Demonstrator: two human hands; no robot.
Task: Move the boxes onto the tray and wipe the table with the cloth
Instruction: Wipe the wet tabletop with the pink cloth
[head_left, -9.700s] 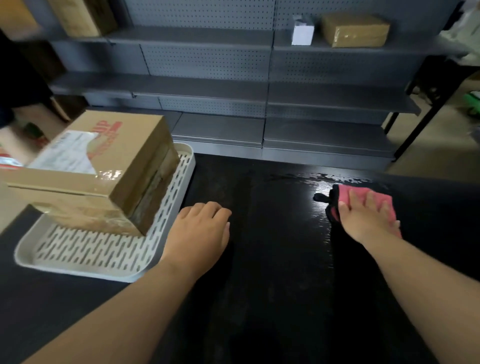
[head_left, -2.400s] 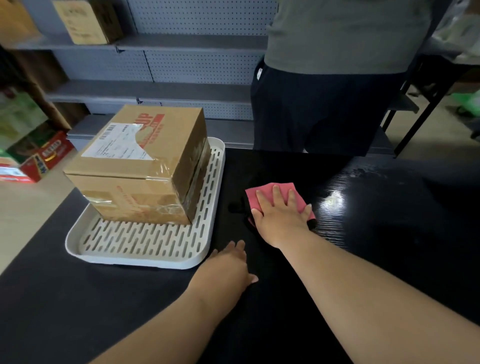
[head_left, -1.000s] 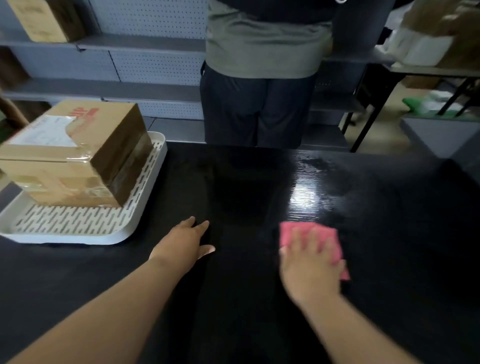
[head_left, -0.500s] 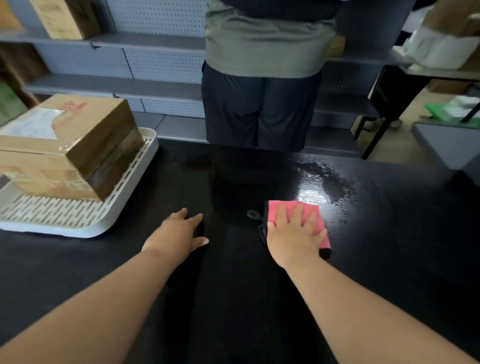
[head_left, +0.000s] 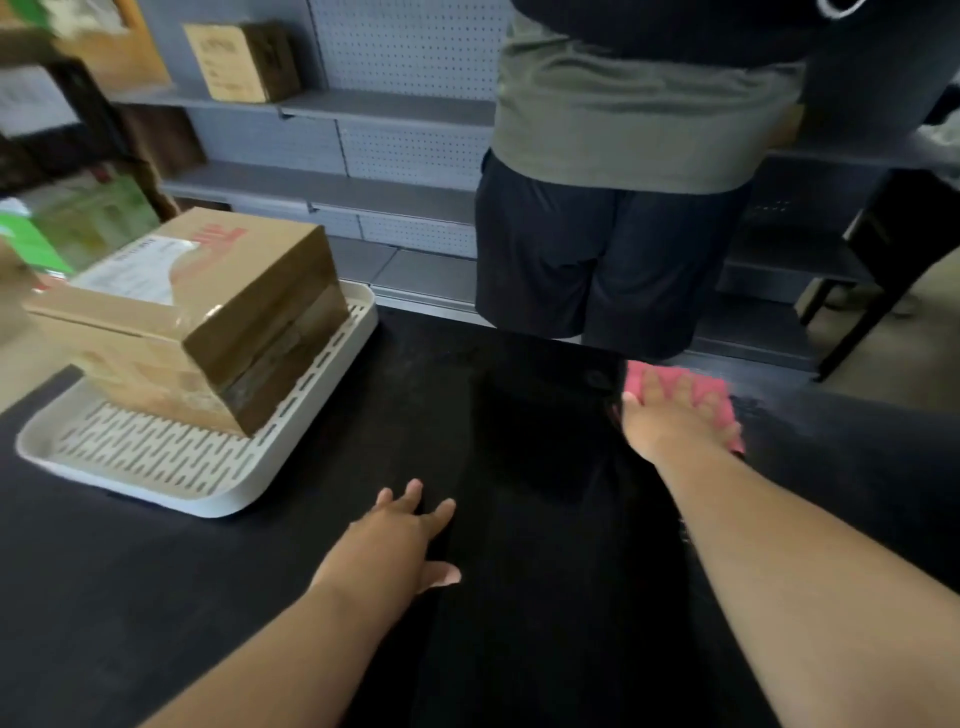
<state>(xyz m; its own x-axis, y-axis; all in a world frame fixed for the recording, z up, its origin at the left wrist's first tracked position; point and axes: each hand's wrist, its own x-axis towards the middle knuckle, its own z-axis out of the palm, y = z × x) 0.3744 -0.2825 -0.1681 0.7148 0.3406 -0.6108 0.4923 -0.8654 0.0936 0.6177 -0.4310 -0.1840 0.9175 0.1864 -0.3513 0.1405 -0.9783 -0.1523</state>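
Observation:
Two stacked cardboard boxes (head_left: 197, 317), taped and labelled, stand on the white slotted tray (head_left: 156, 467) at the left of the black table (head_left: 519, 597). My right hand (head_left: 675, 415) lies flat with spread fingers on the pink cloth (head_left: 719, 400), pressing it against the table near the far edge. My left hand (head_left: 400, 535) rests flat on the table in the middle, just right of the tray's near corner, holding nothing.
A person in a grey shirt and dark shorts (head_left: 613, 218) stands right at the table's far edge, above the cloth. Grey shelving (head_left: 363, 192) behind holds a cardboard box (head_left: 239, 60). Coloured cartons (head_left: 78, 218) sit at far left. A black table leg (head_left: 883, 280) stands at right.
My right hand has pushed the pink cloth away from me, up to the table's far edge. My left hand stays flat on the table. The view has swung left.

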